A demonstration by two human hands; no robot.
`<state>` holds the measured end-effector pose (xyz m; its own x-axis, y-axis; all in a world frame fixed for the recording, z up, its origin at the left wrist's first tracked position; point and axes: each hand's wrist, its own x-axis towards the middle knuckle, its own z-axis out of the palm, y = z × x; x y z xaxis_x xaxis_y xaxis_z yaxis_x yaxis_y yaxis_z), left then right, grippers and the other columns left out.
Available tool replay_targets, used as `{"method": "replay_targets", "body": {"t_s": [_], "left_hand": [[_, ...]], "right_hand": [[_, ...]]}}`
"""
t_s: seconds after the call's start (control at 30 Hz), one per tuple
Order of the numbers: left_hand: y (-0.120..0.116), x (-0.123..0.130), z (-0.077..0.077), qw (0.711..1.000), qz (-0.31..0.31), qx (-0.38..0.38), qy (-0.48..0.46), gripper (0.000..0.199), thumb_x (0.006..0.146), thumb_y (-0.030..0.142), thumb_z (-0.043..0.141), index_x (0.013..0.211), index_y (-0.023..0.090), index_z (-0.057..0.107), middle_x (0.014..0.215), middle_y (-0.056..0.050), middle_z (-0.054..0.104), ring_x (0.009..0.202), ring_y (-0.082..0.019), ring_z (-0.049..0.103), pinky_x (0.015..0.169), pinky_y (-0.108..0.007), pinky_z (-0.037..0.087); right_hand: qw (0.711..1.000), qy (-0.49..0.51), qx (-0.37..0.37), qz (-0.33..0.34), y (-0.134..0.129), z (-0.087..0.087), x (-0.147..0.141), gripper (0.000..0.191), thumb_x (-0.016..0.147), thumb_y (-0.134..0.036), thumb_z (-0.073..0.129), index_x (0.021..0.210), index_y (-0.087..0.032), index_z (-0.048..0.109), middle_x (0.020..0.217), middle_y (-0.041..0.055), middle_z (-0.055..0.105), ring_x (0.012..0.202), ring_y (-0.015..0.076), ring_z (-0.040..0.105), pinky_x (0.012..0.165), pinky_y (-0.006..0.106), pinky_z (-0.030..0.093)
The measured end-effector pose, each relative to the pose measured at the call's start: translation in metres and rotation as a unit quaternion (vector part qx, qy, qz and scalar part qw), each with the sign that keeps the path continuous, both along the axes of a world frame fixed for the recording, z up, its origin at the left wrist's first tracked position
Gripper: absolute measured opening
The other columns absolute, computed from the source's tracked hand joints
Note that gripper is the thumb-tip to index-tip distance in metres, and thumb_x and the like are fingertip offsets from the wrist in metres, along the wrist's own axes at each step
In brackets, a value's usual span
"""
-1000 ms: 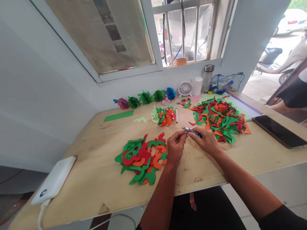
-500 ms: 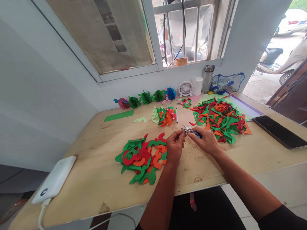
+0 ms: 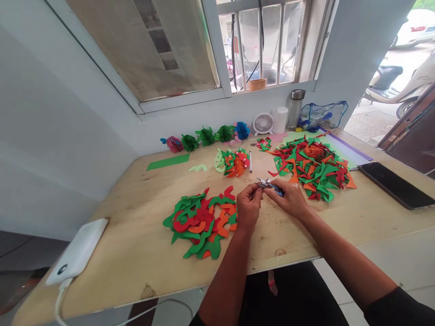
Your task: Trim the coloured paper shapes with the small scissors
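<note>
My right hand (image 3: 288,197) is closed round small snips with blue handles (image 3: 278,191), their metal blades pointing left. Close against the blade tips, my left hand (image 3: 249,204) is closed in a pinch; what it holds is mostly hidden by the fingers. A small white bit (image 3: 264,181) shows at the blades. Just left of my left hand lies a pile of cut curved shapes (image 3: 200,224) in green, red and orange. Beyond my right hand is a larger heap of angular paper scraps (image 3: 312,167) in the same colours.
A smaller pile of cut pieces (image 3: 234,163) and a white marker (image 3: 250,162) lie ahead. Folded paper figures (image 3: 206,136), a small fan (image 3: 263,123) and a glass bottle (image 3: 295,108) line the wall. A phone (image 3: 396,184) lies right; a power bank (image 3: 78,251) sits left.
Both hands stay together in nearly the same spot. The snips' blades have shifted slightly left, further over the left fingertips. The camera view has moved very slightly.
</note>
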<state>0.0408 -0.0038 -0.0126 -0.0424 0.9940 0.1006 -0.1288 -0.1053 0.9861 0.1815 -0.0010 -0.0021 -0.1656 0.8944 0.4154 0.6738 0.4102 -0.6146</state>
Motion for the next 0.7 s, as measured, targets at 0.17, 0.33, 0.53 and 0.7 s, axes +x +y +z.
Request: {"method": "replay_targets", "body": {"t_s": [0.17, 0.33, 0.53, 0.7], "left_hand": [[-0.0013, 0.0006, 0.0028, 1.000, 0.003, -0.002, -0.005, 0.026, 0.075, 0.037, 0.062, 0.084, 0.013, 0.069, 0.055, 0.004, 0.046, 0.044, -0.005, 0.036, 0.041, -0.017, 0.026], [0.0005, 0.0007, -0.0008, 0.999, 0.009, -0.014, -0.034, 0.031, 0.072, 0.041, 0.065, 0.085, 0.013, 0.069, 0.055, 0.003, 0.049, 0.044, -0.005, 0.038, 0.042, -0.017, 0.030], [0.0001, -0.0001, 0.0002, 0.999, 0.009, -0.025, -0.036, 0.032, 0.070, 0.042, 0.067, 0.083, 0.013, 0.071, 0.054, 0.003, 0.049, 0.044, -0.005, 0.037, 0.041, -0.017, 0.029], [-0.0014, -0.0005, 0.0029, 1.000, 0.006, -0.014, -0.021, 0.025, 0.072, 0.035, 0.064, 0.080, 0.012, 0.071, 0.054, 0.003, 0.047, 0.044, -0.004, 0.036, 0.041, -0.017, 0.026]], "right_hand": [[1.000, -0.008, 0.011, -0.012, 0.0000, 0.0001, 0.0005, 0.034, 0.085, -0.049, 0.050, 0.081, -0.018, 0.065, 0.059, -0.0010, 0.053, 0.052, 0.0110, 0.044, 0.053, 0.022, 0.031], [1.000, -0.013, 0.005, -0.017, -0.0001, 0.0004, 0.0008, 0.036, 0.085, -0.050, 0.049, 0.083, -0.018, 0.065, 0.059, -0.0006, 0.054, 0.053, 0.0118, 0.046, 0.053, 0.023, 0.031], [0.999, -0.022, 0.012, -0.020, -0.0005, 0.0003, 0.0006, 0.036, 0.085, -0.051, 0.048, 0.084, -0.019, 0.065, 0.059, -0.0001, 0.055, 0.052, 0.0120, 0.046, 0.053, 0.023, 0.032], [0.999, -0.037, 0.024, -0.022, -0.0001, -0.0021, 0.0011, 0.036, 0.085, -0.050, 0.049, 0.082, -0.018, 0.065, 0.059, 0.0000, 0.054, 0.053, 0.0122, 0.048, 0.054, 0.023, 0.031]]}}
